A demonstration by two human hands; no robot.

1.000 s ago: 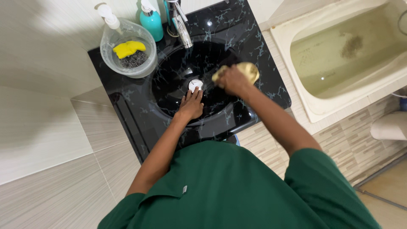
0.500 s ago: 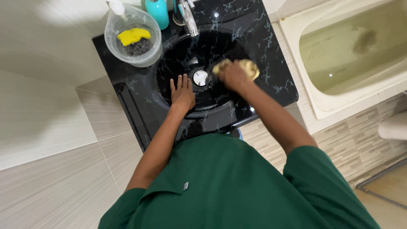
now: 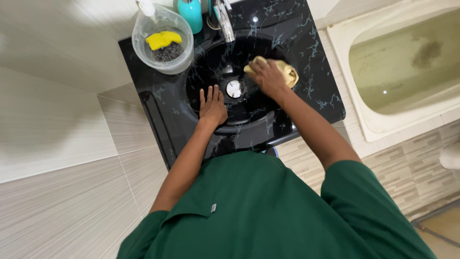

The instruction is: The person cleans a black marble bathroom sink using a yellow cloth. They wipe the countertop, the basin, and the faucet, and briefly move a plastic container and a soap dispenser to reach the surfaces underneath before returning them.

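Yellow cleaning cloth (image 3: pixel 286 72) lies pressed against the inner wall of the black marbled sink basin (image 3: pixel 306 91), bunched under the right hand (image 3: pixel 268 76), whose fingers grip it. Left hand (image 3: pixel 212 106) rests flat, fingers spread narrowly, beside the round metal drain plug (image 3: pixel 234 88).

Two containers stood at the top edge of the frame, left of centre. A teal bottle (image 3: pixel 191 13), rounded and plain-sided, sat just left of the tap. A white spray-bottle top (image 3: pixel 146 6) poked in further left, beside the clear bowl. No labels readable, no signs, no screens.
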